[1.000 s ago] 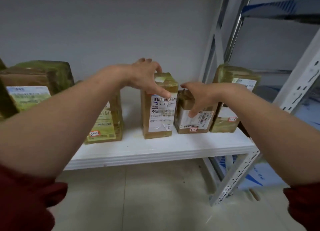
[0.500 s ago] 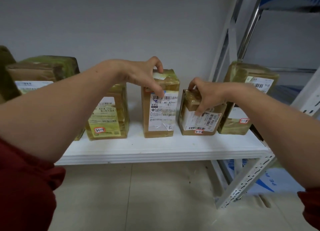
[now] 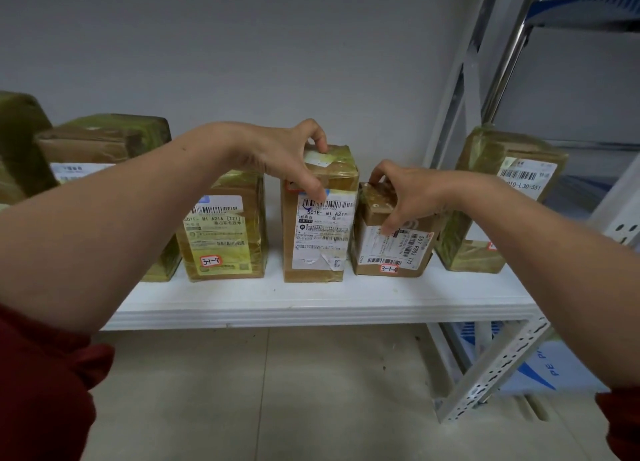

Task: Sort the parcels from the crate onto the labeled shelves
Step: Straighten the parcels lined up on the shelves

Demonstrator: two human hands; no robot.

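On the white metal shelf (image 3: 311,305): tape-wrapped cardboard parcels stand in a row before a grey wall.
Far left: a bulky green-taped parcel (image 3: 104,142) sits partly behind my left forearm.
Yellow-taped parcel with a "3-1-8" sticker (image 3: 221,239): upright, just beside the tall one, untouched.
Left hand (image 3: 287,156): I grip the top of the tall brown parcel (image 3: 318,239), fingers curled over its top, thumb on its white front label; it stands upright mid-shelf.
Right hand (image 3: 408,194): I grip the small brown box (image 3: 391,253), fingers over its top, thumb on its front; it sits on the shelf just right of the tall parcel.
Far right: another green-taped parcel (image 3: 498,197) stands near the shelf post.
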